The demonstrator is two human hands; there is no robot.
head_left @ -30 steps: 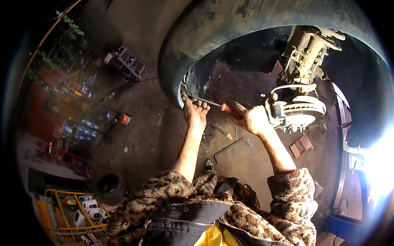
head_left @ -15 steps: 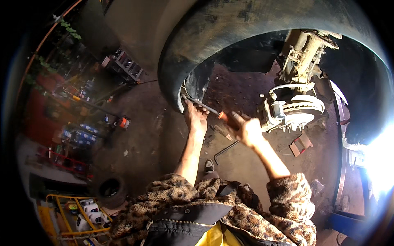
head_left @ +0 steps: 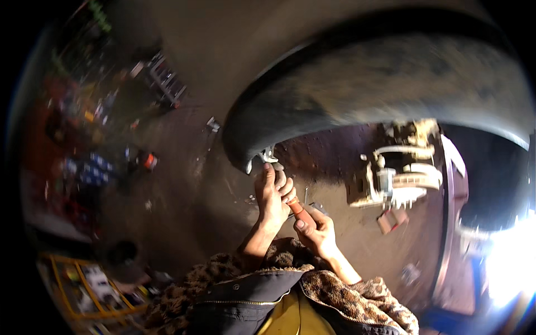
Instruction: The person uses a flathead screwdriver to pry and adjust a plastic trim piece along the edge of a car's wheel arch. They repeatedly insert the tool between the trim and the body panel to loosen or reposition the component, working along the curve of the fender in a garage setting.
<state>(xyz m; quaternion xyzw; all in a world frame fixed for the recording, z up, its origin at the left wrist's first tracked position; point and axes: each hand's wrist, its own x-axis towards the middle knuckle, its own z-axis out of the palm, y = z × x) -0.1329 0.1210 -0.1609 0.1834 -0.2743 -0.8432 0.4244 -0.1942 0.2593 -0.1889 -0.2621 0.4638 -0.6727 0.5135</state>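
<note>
A screwdriver with an orange handle (head_left: 302,213) points up and left, below the front lower end of a dark, dusty car fender (head_left: 357,84). My right hand (head_left: 319,233) is closed round the handle, thumb along it. My left hand (head_left: 272,200) has its fingers curled where the shaft runs, just ahead of the handle; they hide most of the shaft and its tip. Right above my left fingertips, a pale bracket-like piece (head_left: 268,154) shows at the fender's lower end.
Under the wheel arch on the right is a bare brake disc (head_left: 416,180) with hub and strut. A red box (head_left: 392,221) lies on the floor below it. A bright lamp (head_left: 513,251) glares at far right. On the left are a tyre (head_left: 124,254), a yellow rack (head_left: 58,279) and blue bottles (head_left: 94,170).
Both hands have come down and nearer my body, and my right hand has moved left toward my left. The shaft, plain before, is now mostly covered. The view has shifted, blurring the scene.
</note>
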